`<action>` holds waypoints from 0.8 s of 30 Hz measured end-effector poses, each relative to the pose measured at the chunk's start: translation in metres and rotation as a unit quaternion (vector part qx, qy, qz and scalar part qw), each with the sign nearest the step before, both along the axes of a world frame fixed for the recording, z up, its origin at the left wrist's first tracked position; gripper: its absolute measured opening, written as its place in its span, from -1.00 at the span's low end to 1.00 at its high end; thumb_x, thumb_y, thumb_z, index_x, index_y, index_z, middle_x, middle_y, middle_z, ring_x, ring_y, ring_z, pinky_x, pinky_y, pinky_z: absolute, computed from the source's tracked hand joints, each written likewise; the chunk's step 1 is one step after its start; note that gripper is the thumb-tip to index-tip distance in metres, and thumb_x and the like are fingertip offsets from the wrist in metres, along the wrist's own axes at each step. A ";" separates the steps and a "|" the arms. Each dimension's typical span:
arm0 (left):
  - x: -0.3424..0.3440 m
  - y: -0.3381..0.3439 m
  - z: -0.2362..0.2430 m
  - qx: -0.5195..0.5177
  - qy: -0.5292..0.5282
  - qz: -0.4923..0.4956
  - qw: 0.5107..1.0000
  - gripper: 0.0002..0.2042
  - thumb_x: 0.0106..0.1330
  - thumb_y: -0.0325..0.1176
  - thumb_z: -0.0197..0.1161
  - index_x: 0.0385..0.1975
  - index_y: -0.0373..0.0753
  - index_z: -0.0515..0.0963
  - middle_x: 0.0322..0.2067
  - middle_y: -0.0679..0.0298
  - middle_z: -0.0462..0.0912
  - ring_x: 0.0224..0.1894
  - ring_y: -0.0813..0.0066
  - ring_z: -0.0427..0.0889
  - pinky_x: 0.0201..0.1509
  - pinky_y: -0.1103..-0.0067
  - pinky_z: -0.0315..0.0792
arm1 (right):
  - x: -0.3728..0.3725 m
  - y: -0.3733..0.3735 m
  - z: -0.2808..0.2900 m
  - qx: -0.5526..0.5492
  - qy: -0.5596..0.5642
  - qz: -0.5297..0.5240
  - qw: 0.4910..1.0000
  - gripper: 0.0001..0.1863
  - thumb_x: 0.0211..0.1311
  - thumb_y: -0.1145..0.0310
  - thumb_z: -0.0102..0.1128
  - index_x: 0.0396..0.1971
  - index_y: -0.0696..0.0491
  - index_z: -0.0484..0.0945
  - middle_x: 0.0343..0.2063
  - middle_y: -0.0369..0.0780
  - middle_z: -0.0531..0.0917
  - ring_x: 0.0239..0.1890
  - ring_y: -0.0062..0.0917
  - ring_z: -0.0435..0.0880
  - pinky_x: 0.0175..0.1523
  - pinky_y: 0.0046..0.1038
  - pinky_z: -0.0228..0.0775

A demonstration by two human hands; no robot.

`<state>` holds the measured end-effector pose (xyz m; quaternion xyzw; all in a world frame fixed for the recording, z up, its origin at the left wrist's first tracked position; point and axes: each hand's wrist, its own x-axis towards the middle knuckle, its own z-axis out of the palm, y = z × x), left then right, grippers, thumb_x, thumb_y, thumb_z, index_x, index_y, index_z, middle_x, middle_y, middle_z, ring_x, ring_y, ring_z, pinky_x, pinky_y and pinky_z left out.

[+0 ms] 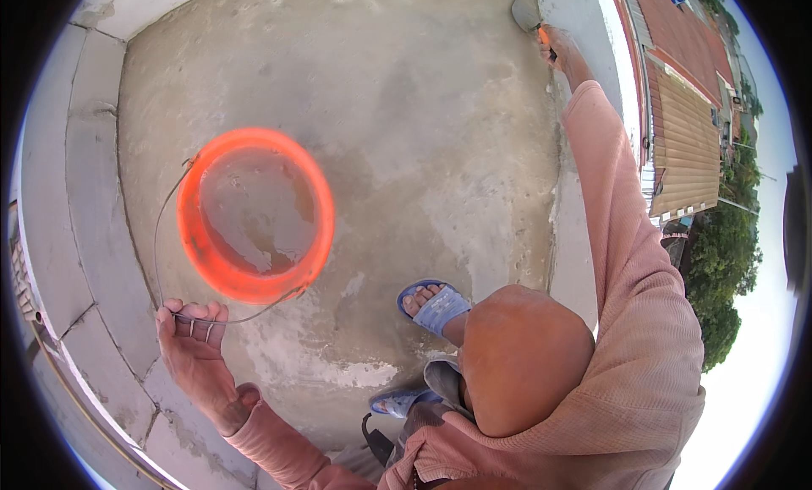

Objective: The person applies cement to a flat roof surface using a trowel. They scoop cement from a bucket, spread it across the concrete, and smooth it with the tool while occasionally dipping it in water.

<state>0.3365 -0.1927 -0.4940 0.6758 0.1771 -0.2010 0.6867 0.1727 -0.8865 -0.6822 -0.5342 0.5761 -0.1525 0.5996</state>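
Observation:
An orange bucket (322, 211) stands on the grey floor to the left, with murky grey-brown liquid (258, 207) inside it. Its thin wire handle (157, 236) is swung out toward me, and the curled fingers of my left hand (196, 350) are hooked round it. Far off at the upper right, my right hand (565, 52) grips a trowel by its orange and black handle. The trowel's flat metal blade (525, 11) lies by the floor's right edge, close to the low wall. Whether the blade touches the surface, I cannot tell.
Low walls of grey blocks (93, 177) bound the floor (406, 135) on the left and right. My bent knee (524, 363) and sandalled feet (436, 308) are at the lower middle. Beyond the right wall are metal roofs (689, 131) and trees (719, 279).

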 end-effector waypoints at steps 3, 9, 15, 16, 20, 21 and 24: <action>-0.003 0.000 0.000 -0.003 -0.003 -0.013 1.000 -0.76 0.51 -0.14 0.02 -0.12 -0.19 0.45 -0.37 0.28 0.62 -0.25 0.35 0.67 0.03 0.37 0.58 | 0.042 -0.012 0.007 -0.001 0.017 -0.028 0.999 -0.71 0.45 0.15 0.02 -0.38 0.06 0.38 -0.64 -0.34 0.42 -0.72 -0.70 0.31 -0.68 -0.59 0.13; -0.001 0.006 -0.002 -0.013 0.013 -0.055 0.998 -0.76 0.52 -0.15 0.01 -0.04 -0.17 0.44 -0.31 0.31 0.61 -0.17 0.40 0.67 0.13 0.36 0.54 | 0.031 0.075 0.008 -0.106 0.155 0.258 0.948 -0.67 0.42 0.09 0.02 -0.30 0.09 0.50 -0.66 -0.33 0.37 -0.71 -0.63 0.34 -0.66 -0.47 0.21; -0.003 -0.010 -0.003 -0.015 0.004 -0.037 0.999 -0.71 0.52 -0.11 0.02 -0.06 -0.21 0.42 -0.37 0.26 0.62 -0.23 0.35 0.67 0.03 0.37 0.58 | -0.038 -0.004 -0.025 -0.355 0.344 0.177 0.851 -0.51 0.44 -0.04 -0.03 -0.03 0.11 0.54 -0.61 -0.28 0.43 -0.67 -0.56 0.43 -0.58 -0.44 0.33; -0.003 -0.013 -0.003 -0.014 0.003 -0.040 0.999 -0.71 0.52 -0.10 0.02 -0.04 -0.21 0.42 -0.37 0.26 0.62 -0.23 0.35 0.67 0.03 0.37 0.58 | -0.042 0.001 -0.027 -0.379 0.378 0.180 0.826 -0.49 0.44 -0.05 -0.03 0.00 0.11 0.54 -0.60 -0.27 0.44 -0.66 -0.56 0.44 -0.56 -0.44 0.35; -0.002 -0.002 0.000 -0.013 0.009 -0.071 0.997 -0.69 0.52 -0.10 0.04 0.03 -0.19 0.41 -0.33 0.30 0.62 -0.15 0.38 0.66 0.12 0.38 0.55 | -0.078 0.120 -0.005 -0.303 0.274 0.363 0.837 -0.48 0.47 -0.07 -0.10 0.09 0.07 0.49 -0.36 -0.06 0.61 -0.38 -0.24 0.61 -0.18 -0.24 0.46; -0.003 0.001 0.000 -0.016 0.013 -0.072 0.997 -0.69 0.52 -0.10 0.04 0.03 -0.19 0.41 -0.33 0.30 0.62 -0.15 0.38 0.66 0.12 0.38 0.55 | -0.091 0.151 0.007 -0.309 0.252 0.409 0.821 -0.48 0.49 -0.05 -0.11 0.11 0.09 0.47 -0.26 0.01 0.63 -0.24 -0.13 0.63 -0.07 -0.18 0.45; -0.005 -0.002 -0.005 -0.004 0.008 -0.067 0.998 -0.67 0.52 -0.07 0.03 0.06 -0.18 0.40 -0.31 0.31 0.62 -0.14 0.39 0.66 0.12 0.37 0.54 | -0.145 0.219 0.020 -0.291 0.198 0.498 0.792 -0.52 0.52 0.02 -0.13 0.14 0.10 0.45 -0.17 0.07 0.64 -0.06 0.01 0.60 0.06 -0.15 0.42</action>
